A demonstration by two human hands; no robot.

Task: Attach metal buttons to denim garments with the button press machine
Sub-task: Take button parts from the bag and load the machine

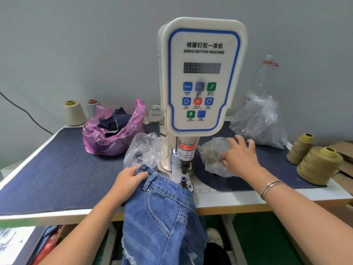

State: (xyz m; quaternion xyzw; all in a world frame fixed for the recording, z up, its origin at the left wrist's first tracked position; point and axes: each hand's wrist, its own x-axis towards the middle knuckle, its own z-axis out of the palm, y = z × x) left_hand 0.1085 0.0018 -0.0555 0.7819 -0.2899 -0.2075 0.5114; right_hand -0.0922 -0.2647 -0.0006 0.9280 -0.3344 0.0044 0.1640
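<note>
Jeans (160, 207) pinched at the waistband by the left hand (128, 178) beside the press (184, 169) — the right hand (238, 155), fingers loose, dips into the button bag (212, 155).

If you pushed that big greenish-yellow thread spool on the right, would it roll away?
Probably not. The thread spool stands upright on its wide flat base, so a gentle push would likely just slide it. It looks thickly wound, so it is perhaps fairly heavy. Knocked onto its side, its tapered shape might roll in a curve.

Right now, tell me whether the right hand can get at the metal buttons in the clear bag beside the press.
Probably yes: the right hand already rests on the clear bag, fingers at its crumpled opening, nothing between them.
</note>
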